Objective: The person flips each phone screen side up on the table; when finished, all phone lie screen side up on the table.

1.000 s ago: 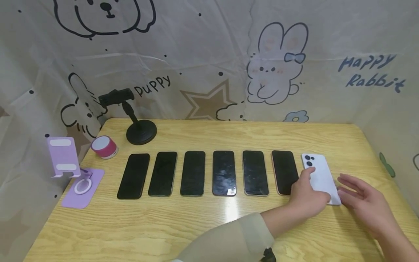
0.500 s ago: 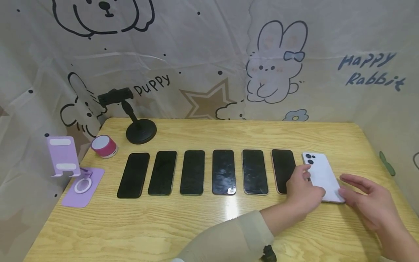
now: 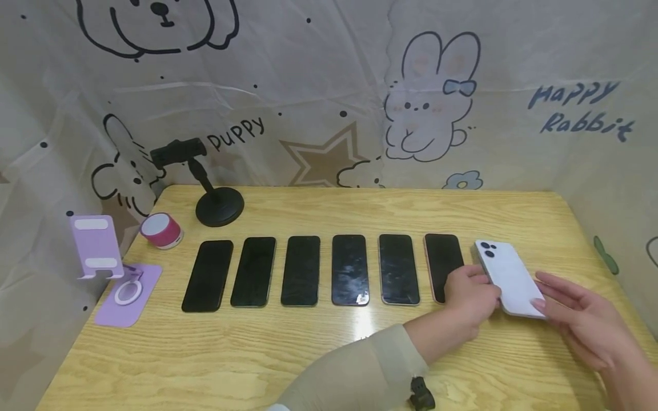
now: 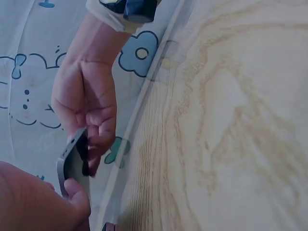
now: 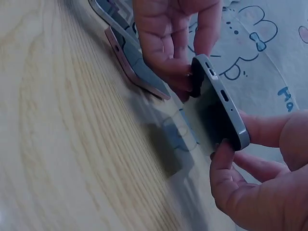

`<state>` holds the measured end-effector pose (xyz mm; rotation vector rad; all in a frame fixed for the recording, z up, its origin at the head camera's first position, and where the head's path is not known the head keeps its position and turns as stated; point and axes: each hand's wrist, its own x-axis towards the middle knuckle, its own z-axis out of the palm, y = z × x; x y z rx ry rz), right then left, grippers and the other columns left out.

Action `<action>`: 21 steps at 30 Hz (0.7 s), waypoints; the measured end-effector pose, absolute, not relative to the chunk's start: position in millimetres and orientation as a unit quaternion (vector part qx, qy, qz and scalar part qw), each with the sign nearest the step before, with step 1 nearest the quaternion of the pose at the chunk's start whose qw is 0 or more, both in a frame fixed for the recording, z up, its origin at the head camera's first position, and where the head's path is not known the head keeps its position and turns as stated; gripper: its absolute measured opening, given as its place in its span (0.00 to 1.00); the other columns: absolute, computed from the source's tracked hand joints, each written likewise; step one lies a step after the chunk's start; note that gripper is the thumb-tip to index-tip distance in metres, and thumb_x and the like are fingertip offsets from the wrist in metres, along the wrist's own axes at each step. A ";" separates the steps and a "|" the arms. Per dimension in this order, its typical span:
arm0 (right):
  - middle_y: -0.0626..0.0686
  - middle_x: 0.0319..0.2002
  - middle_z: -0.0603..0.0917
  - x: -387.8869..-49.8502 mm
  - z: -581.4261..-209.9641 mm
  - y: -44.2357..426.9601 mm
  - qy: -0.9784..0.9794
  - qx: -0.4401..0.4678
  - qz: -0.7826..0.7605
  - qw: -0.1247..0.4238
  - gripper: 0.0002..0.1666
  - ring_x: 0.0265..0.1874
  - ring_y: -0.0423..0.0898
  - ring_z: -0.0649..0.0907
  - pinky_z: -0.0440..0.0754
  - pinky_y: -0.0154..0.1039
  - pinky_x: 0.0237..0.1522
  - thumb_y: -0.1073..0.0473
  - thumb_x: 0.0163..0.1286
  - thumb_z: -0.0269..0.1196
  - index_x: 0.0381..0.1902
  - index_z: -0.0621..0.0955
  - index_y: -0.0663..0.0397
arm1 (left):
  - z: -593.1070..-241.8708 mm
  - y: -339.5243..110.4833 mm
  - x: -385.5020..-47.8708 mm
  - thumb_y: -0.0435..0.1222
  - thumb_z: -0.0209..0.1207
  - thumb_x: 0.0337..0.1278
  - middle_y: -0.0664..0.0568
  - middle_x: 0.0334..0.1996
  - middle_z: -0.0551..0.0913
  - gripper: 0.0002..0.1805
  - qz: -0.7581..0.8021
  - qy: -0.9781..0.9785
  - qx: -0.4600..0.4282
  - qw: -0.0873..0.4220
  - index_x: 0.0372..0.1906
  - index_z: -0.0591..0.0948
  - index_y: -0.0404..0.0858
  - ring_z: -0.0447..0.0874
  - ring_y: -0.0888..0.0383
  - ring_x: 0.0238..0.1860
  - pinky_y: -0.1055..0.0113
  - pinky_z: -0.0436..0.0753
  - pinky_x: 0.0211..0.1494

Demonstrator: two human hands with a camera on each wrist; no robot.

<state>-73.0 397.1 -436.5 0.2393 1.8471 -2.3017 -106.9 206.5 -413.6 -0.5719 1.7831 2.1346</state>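
Observation:
A white phone [image 3: 506,279], camera side up in the head view, is held between both hands at the right end of a row. Its near end stands raised off the table. My left hand [image 3: 472,295] pinches its left edge, and my right hand [image 3: 586,314] grips the right edge with the thumb on top. From the right wrist view, the phone [image 5: 226,98] shows its end with a port, its dark screen facing down, and right fingers bent under it. Beside my left hand lies a dark phone [image 3: 443,257] with a pink edge, partly covered by that hand.
Several more black-screened phones, among them this one [image 3: 349,271], lie in a row leftward. A purple stand [image 3: 118,302], a pink speaker [image 3: 161,231] and a black round-based stand [image 3: 220,206] are at the left. A printed curtain [image 3: 308,85] hangs behind the wooden table [image 3: 205,365].
The white phone's near end has come up and shifted slightly right. My left hand has slid from over the phone to its left edge; my right hand has closed onto the right edge.

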 end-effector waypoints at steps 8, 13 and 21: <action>0.44 0.51 0.79 -61.0 -434.5 388.8 0.638 0.051 -0.763 0.085 0.42 0.41 0.41 0.83 0.84 0.35 0.41 0.85 0.63 0.58 0.66 0.78 0.40 | -410.0 204.4 -109.5 0.24 0.66 0.54 0.58 0.29 0.76 0.15 0.715 0.657 -0.166 0.175 0.45 0.85 0.41 0.77 0.63 0.31 0.68 0.82 0.35; 0.47 0.53 0.77 -60.4 -435.2 385.1 0.633 0.019 -0.769 0.088 0.45 0.42 0.45 0.85 0.85 0.39 0.40 0.87 0.63 0.56 0.68 0.73 0.40 | -408.4 203.3 -109.9 0.30 0.65 0.61 0.59 0.29 0.78 0.10 0.729 0.648 -0.135 0.175 0.43 0.85 0.47 0.79 0.63 0.30 0.66 0.82 0.34; 0.50 0.53 0.76 -61.3 -437.6 378.1 0.621 -0.009 -0.777 0.099 0.34 0.45 0.45 0.84 0.85 0.42 0.40 0.79 0.73 0.51 0.68 0.73 0.42 | -401.1 200.5 -107.2 0.32 0.61 0.66 0.59 0.28 0.81 0.07 0.775 0.598 -0.077 0.190 0.42 0.86 0.46 0.81 0.62 0.27 0.65 0.83 0.31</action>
